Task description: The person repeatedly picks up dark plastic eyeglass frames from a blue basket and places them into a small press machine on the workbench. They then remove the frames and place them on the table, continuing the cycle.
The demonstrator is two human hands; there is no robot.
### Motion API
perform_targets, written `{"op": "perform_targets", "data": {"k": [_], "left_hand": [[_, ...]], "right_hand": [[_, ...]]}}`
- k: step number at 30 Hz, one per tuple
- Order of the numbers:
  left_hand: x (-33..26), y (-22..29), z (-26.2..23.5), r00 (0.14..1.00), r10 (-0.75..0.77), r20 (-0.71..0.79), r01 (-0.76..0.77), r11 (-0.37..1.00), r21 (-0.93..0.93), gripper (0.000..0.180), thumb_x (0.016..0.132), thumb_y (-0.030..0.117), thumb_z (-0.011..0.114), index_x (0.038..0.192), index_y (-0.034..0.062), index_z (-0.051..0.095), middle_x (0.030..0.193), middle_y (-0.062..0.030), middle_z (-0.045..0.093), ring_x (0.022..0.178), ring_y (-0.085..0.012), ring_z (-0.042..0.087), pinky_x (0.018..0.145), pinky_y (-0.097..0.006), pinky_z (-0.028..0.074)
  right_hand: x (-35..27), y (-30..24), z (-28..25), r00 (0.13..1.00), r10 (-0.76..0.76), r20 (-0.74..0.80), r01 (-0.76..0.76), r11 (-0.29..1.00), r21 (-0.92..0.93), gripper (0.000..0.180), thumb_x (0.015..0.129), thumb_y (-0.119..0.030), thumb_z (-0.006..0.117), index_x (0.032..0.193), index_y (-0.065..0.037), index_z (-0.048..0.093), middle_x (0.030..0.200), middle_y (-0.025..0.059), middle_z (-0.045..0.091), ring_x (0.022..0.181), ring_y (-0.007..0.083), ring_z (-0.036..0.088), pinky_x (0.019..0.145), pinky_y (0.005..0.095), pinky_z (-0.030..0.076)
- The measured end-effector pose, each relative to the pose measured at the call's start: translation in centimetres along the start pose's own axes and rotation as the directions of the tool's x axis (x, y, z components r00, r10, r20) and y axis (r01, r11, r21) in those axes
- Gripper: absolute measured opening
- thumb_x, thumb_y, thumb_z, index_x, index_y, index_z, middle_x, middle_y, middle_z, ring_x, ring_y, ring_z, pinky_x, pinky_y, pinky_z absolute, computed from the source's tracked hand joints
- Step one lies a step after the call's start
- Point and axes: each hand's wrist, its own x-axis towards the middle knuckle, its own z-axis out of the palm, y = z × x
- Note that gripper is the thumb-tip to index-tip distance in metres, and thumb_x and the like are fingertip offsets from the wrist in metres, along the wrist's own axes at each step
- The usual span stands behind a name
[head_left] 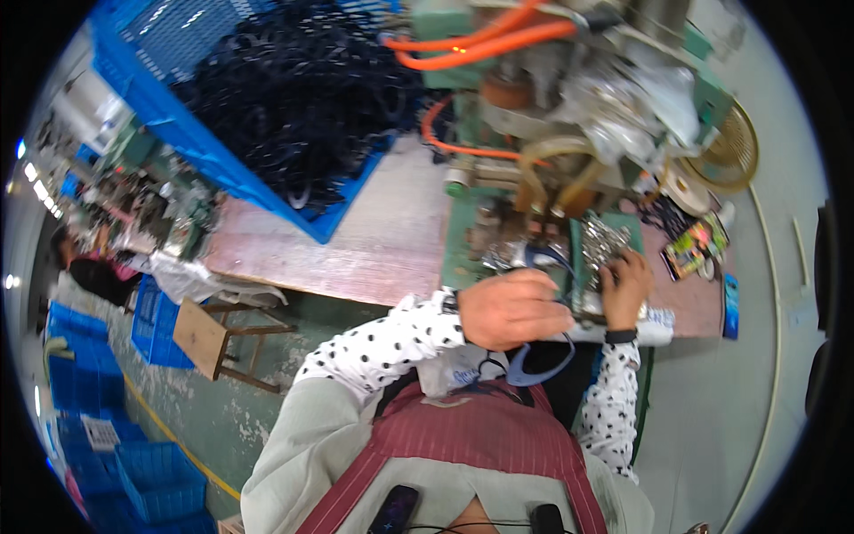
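Note:
My left hand is closed, knuckles up, at the front edge of the bench, before a green machine. It grips a blue-grey curved plastic piece; one looped end hangs below the fingers. More blue-grey plastic shows beyond the knuckles, under the machine's working parts; whether it belongs to the same piece I cannot tell. Further right, my right hand has its fingers curled down at a green tray of small shiny metal parts. What its fingertips hold, if anything, is hidden.
A blue basket heaped with dark curved pieces stands on the bench at the far left. Orange hoses and a plastic bag hang about the machine. On the left floor are a wooden stool and blue crates.

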Motion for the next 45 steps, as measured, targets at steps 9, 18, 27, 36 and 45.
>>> {"op": "perform_targets", "data": {"k": [9, 18, 27, 36, 45], "left_hand": [[-7.5, -6.6, -12.6, 0.786, -0.269, -0.556, 0.608, 0.500, 0.617, 0.040, 0.068, 0.019, 0.074, 0.105, 0.0064, 0.065, 0.115, -0.0139, 0.058, 0.107, -0.0348, 0.052, 0.096, -0.046, 0.035], [-11.9, -19.7, -27.7, 0.165, -0.456, -0.875, 0.848, -0.387, 0.362, 0.069, 0.068, 0.045, 0.076, 0.132, 0.0329, 0.053, 0.156, -0.0080, 0.013, 0.127, -0.0477, 0.031, 0.091, -0.063, 0.043], [-15.8, -23.0, -28.1, 0.400, -0.749, -0.527, 0.776, -0.029, 0.630, 0.054, 0.065, 0.018, 0.076, 0.117, 0.0270, 0.063, 0.157, -0.0134, 0.011, 0.107, -0.0417, 0.056, 0.084, -0.053, 0.050], [-14.0, -21.1, -24.9, 0.478, -0.782, -0.400, 0.739, 0.111, 0.665, 0.056, 0.065, 0.001, 0.065, 0.118, 0.0193, 0.060, 0.157, -0.0105, 0.014, 0.106, -0.0465, 0.056, 0.082, -0.048, 0.054], [-15.7, -21.3, -18.0, 0.764, -0.634, -0.120, 0.511, 0.481, 0.712, 0.050, 0.070, 0.000, 0.059, 0.117, 0.0162, 0.061, 0.146, -0.0099, 0.038, 0.098, -0.0367, 0.058, 0.082, -0.047, 0.050]], "right_hand": [[0.4, -0.7, -0.5, 0.975, 0.205, 0.082, -0.204, 0.979, -0.024, 0.019, 0.070, -0.019, 0.074, 0.084, -0.007, 0.068, 0.124, 0.0132, 0.056, 0.118, 0.0358, 0.045, 0.099, 0.0496, 0.033], [0.8, -1.4, -0.7, 0.980, 0.170, -0.102, -0.168, 0.986, 0.023, 0.011, 0.074, -0.009, 0.069, 0.076, -0.003, 0.060, 0.090, 0.0129, 0.062, 0.096, 0.0337, 0.053, 0.086, 0.0438, 0.040], [1.3, -2.5, -1.6, 0.962, 0.270, -0.035, -0.271, 0.962, -0.016, 0.009, 0.075, -0.007, 0.069, 0.077, -0.003, 0.061, 0.086, 0.0140, 0.062, 0.090, 0.0333, 0.054, 0.084, 0.0418, 0.041], [1.1, -1.3, -0.3, 0.970, 0.235, -0.067, -0.237, 0.971, -0.020, 0.012, 0.075, -0.010, 0.072, 0.077, -0.004, 0.062, 0.086, 0.0123, 0.064, 0.090, 0.0326, 0.055, 0.083, 0.0417, 0.042], [-0.8, 0.8, 0.2, 0.962, 0.256, -0.094, -0.269, 0.948, -0.168, 0.011, 0.073, -0.007, 0.068, 0.082, -0.002, 0.063, 0.090, 0.0150, 0.064, 0.095, 0.0347, 0.056, 0.085, 0.0448, 0.044]]}}
